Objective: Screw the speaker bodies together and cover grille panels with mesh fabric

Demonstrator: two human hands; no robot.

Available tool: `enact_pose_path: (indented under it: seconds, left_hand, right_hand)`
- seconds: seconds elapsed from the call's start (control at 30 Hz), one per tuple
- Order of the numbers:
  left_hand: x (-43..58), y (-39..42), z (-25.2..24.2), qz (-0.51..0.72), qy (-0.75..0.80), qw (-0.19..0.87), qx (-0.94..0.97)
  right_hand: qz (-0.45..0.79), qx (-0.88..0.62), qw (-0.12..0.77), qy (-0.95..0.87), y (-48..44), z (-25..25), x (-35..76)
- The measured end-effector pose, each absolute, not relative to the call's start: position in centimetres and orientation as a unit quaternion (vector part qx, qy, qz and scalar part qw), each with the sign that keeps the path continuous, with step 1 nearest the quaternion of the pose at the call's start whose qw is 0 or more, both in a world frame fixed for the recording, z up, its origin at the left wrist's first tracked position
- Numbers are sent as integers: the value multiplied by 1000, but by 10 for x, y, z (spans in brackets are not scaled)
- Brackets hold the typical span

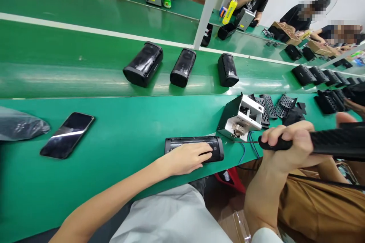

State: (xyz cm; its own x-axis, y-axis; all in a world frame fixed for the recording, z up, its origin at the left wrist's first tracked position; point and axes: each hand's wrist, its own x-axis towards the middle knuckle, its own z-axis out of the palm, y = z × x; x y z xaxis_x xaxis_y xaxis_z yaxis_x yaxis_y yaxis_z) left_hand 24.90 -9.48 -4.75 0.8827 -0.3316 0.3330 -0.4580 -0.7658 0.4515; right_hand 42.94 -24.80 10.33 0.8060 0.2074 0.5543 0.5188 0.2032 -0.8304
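Observation:
A long black speaker (218,149) lies on its side near the front edge of the green bench. Across its top rests my left hand (192,156), fingers over the casing and thumb along the near side, holding it against the bench. My right hand (291,142) is wrapped round a black electric screwdriver (327,140), held nearly level. Its thin bit points left towards the speaker's right end; whether the tip touches cannot be made out. Just beyond the bit stands a black and white screw feeder box (242,117).
Three black speakers (144,63) stand on the green conveyor belt (57,64) behind. A phone (67,135) and a plastic-wrapped bundle (23,125) lie at left. Perforated black covers (268,106) sit right of the feeder box. A neighbour in brown (322,205) is close at right; co-workers sit opposite.

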Motion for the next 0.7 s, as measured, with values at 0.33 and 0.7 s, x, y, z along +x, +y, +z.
enact_pose_path:
  seconds: [0.33, 0.7]
  left_hand:
    - [254, -99, -55, 126, -228, 262, 929]
    - [250, -97, -50, 128, -212, 277, 928]
  right_hand:
    - [-197, -606, 703, -317, -217, 116, 432]
    - [-211, -664, 664, -272, -245, 53, 493]
